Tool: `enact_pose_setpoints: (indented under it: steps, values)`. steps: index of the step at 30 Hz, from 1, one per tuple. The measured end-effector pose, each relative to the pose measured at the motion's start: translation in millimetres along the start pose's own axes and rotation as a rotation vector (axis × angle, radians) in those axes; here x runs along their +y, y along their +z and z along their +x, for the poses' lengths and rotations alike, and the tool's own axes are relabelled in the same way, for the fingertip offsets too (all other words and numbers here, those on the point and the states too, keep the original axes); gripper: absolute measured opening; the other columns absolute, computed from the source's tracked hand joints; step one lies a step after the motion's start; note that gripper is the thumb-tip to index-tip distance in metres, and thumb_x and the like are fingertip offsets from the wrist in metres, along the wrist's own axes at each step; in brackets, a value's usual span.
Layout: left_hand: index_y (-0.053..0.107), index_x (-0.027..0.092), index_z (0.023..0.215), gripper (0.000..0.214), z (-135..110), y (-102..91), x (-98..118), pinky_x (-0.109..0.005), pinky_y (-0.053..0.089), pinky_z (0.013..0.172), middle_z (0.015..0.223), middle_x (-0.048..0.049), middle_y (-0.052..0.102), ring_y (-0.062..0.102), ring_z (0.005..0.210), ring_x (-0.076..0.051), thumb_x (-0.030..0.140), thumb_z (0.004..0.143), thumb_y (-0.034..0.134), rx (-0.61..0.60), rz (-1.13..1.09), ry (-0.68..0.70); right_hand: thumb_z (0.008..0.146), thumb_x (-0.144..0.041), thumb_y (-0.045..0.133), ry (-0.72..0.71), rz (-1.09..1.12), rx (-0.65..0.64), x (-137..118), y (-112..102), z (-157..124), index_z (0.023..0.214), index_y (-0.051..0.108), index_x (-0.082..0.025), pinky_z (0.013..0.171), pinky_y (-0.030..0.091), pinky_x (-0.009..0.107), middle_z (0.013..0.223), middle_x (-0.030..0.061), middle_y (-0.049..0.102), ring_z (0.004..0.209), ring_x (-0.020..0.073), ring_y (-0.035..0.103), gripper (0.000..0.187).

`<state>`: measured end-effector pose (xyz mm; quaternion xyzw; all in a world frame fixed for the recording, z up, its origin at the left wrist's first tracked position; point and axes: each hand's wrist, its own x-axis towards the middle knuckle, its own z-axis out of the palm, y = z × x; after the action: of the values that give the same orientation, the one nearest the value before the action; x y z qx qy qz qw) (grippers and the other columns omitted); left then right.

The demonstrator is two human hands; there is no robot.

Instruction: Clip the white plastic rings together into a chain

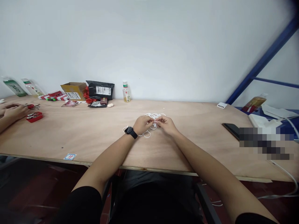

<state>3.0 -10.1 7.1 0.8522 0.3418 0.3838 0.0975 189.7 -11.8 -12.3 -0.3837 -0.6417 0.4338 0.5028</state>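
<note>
From the head view, we see our left hand [141, 124] and right hand [167, 124] closed in a pinch on a tangle of thin white cord [154, 115], their fingertips meeting over its loops. The tangle lies on a plywood tabletop [70, 137], with the front edge [140, 168] close below our hands. The nearest other things, well apart on either side, are a black phone [230, 129] to the right and red plastic pieces [34, 117] beside another person's hand [14, 112] to the left.

A black short-sleeved shirt [154, 199], plus a black smartwatch [131, 132] on the left wrist [123, 138].
</note>
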Motion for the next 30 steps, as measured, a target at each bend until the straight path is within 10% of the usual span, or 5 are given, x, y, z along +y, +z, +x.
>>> enact_pose_setpoints:
  steps: [7, 16, 25, 30]
  values:
    - [0.069, 0.017, 0.083, 0.016, 2.8, -5.3, -1.1, -0.025, 0.046, 0.07, 0.078, -0.0031, 0.069, 0.06, 0.072, -0.013, 0.024, 0.085, 0.056, -0.037, -0.044, 0.001, 0.072, -0.046, 0.068, 0.008, -0.054, 0.004, -3.5, 5.7, 0.7, 0.081, 0.06, -0.018, 0.057, 0.047, 0.026, 0.071, 0.0002, 0.062, 0.062, 0.0131, 0.057, 0.03]
    - [0.071, 0.021, 0.085, 0.019, 1.6, -20.3, -23.5, -0.034, 0.045, 0.082, 0.093, -0.0052, 0.072, 0.063, 0.091, -0.023, 0.024, 0.079, 0.053, -0.181, 0.409, -0.347, 0.074, -0.021, 0.059, 0.108, -1.105, -0.176, -25.5, -25.8, -4.0, 0.07, 0.065, -0.019, 0.059, 0.034, 0.025, 0.075, 0.0046, 0.069, 0.069, 0.0165, 0.058, 0.008]
    - [0.071, 0.023, 0.087, 0.019, 0.2, -16.2, -18.4, -0.029, 0.045, 0.074, 0.089, -0.0034, 0.072, 0.064, 0.084, -0.021, 0.031, 0.074, 0.06, -0.337, 0.371, -0.341, 0.08, -0.036, 0.059, 0.096, -0.872, -0.087, -19.3, -14.9, -3.4, 0.078, 0.068, -0.021, 0.054, 0.033, 0.022, 0.068, -0.0007, 0.067, 0.062, 0.0132, 0.056, 0.019]
    - [0.072, 0.022, 0.085, 0.017, 1.1, -12.2, -19.6, -0.03, 0.046, 0.079, 0.09, -0.0044, 0.072, 0.064, 0.086, -0.021, 0.026, 0.08, 0.056, -0.216, 0.337, -0.297, 0.081, -0.03, 0.06, -0.07, -0.854, -0.075, -12.9, -11.1, -5.5, 0.094, 0.069, -0.022, 0.061, 0.037, 0.024, 0.074, -0.0003, 0.069, 0.068, 0.0141, 0.058, 0.018]
